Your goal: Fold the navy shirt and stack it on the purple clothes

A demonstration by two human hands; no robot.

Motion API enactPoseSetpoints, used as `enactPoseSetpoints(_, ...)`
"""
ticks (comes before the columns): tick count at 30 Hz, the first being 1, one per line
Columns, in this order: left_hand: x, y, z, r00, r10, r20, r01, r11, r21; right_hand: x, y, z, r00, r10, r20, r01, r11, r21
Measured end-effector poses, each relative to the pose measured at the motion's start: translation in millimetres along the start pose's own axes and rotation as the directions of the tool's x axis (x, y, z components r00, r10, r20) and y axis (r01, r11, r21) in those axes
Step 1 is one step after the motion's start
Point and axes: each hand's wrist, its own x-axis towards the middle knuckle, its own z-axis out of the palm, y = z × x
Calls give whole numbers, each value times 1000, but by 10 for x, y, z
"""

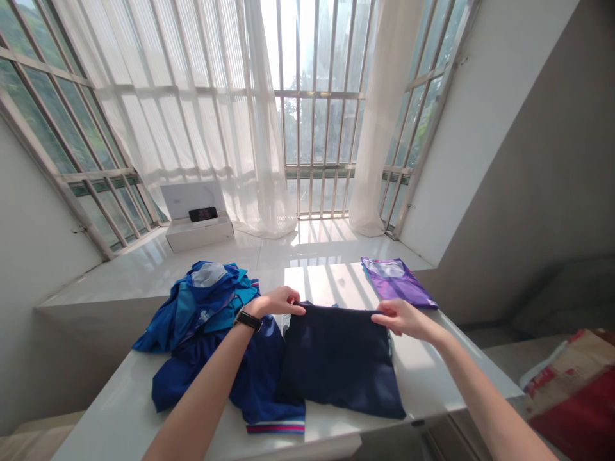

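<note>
A folded dark navy garment (341,365) lies on the white table (115,410), and both hands pinch its far edge. My left hand (277,301), with a black watch (248,319) on the wrist, grips the edge's left corner. My right hand (401,319) holds the right corner. Under my left forearm lies a blue garment with a striped hem (259,390), partly covered by the navy one. A crumpled heap of bright blue clothing (204,307) sits beyond it, and a flat purple packaged garment (396,282) lies at the far right.
Beyond the table, a white box (199,234) holding a phone (202,214) stands on a glossy white ledge before barred windows with sheer curtains (182,128). A red and tan bag (571,390) lies low at the right, past the table edge.
</note>
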Motion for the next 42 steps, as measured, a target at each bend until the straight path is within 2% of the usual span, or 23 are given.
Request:
enactPoseSetpoints(3,35,-30,53,997,-8,-70,13,998,66,81,81,18,994,21,-105,-39,985,-171)
enactPoseSetpoints(8,62,-192,235,992,20,-125,-9,996,88,178,280,233,981,63,-183,-103,971,-217)
enactPoseSetpoints(14,91,-325,181,985,143,-95,-152,984,-93,108,389,259,975,-8,-224,-34,983,-181)
enactPoseSetpoints(20,34,-167,163,971,206,-118,-233,924,-303,87,409,234,948,-96,-304,56,989,-137)
enactPoseSetpoints(24,-32,-95,189,977,185,-107,-211,916,-340,99,440,295,942,-61,-329,66,998,3)
enactPoseSetpoints(28,20,-130,200,982,144,-119,-173,943,-284,111,477,347,931,-6,-364,69,985,161)
enactPoseSetpoints(31,69,-165,215,982,126,-143,-154,965,-210,113,508,362,931,28,-363,48,979,199)
enactPoseSetpoints(37,53,-138,243,974,75,-215,-81,997,-19,147,611,331,900,-41,-434,53,998,15)
enactPoseSetpoints(42,74,-63,316,963,24,-269,18,989,150,240,715,370,900,-97,-425,51,992,-119)
